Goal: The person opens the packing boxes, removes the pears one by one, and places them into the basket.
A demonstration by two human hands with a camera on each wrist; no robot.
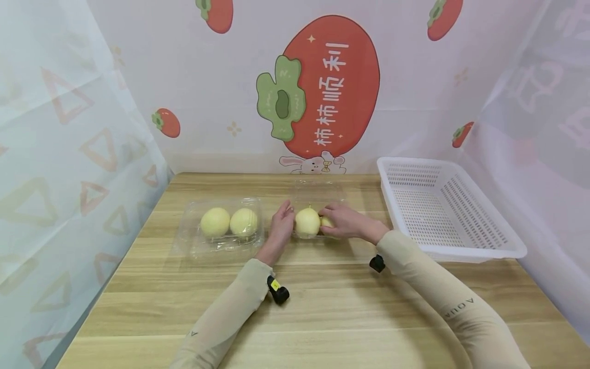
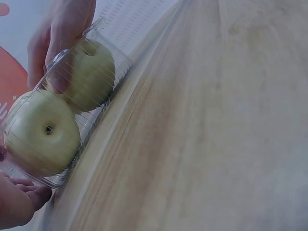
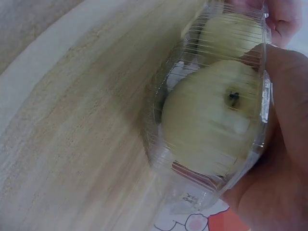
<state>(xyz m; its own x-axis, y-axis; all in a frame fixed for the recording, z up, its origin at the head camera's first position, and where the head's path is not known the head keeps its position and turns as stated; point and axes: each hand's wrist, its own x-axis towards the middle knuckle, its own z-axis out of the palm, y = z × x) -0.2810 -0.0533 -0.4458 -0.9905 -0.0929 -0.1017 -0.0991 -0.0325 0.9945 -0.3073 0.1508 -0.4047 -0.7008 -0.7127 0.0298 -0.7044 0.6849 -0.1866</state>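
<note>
My right hand [image 1: 345, 221] holds a round yellow pear [image 3: 207, 120] inside a clear plastic clamshell box [image 1: 318, 191]. Its fingers reach in over the rim and partly hide that pear in the head view. A second pear [image 1: 307, 223] sits to its left in the same box, stem up. The box lid stands raised at the back. At the box's left end is my left hand [image 1: 281, 229], its fingers nearly straight and the fingertips right at the box wall. In the left wrist view, both pears show through the ridged clear side.
To the left, another clear clamshell box [image 1: 226, 253] holds two yellow pears [image 1: 215, 222]. A white perforated plastic basket [image 1: 454, 251] stands on the right of the wooden table [image 1: 332, 312]. Behind the table hangs a printed curtain [image 1: 207, 87].
</note>
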